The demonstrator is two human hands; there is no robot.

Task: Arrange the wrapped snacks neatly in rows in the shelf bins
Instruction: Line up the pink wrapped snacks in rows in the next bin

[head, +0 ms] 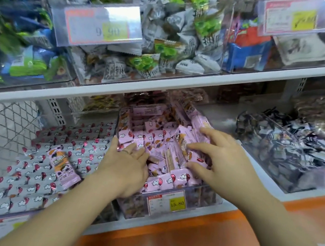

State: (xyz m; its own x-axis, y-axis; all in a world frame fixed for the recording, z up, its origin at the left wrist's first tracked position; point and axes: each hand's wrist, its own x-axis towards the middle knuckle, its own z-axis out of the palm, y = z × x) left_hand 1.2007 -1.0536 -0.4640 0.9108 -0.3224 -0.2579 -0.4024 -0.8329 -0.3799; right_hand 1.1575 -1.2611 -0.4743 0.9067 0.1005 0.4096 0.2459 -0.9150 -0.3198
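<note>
Left hand (127,168) and right hand (227,164) apart, fingers spread on pink snacks (180,178), crowded within clear bin (207,195) walls

- Lower shelf (166,221): white board with an orange front band, carrying three clear bins side by side.
- Middle bin (204,200): pink wrapped snacks (161,182), part rowed, part jumbled.
- Left of the middle bin: left bin (1,223), white wrapped snacks (28,178) in rows.
- Right of the middle bin: right bin (317,179), dark wrapped snacks (279,153) heaped.
- Above the middle bin: upper shelf (162,90), white, carrying clear upper bins (76,61) of loose packets.
</note>
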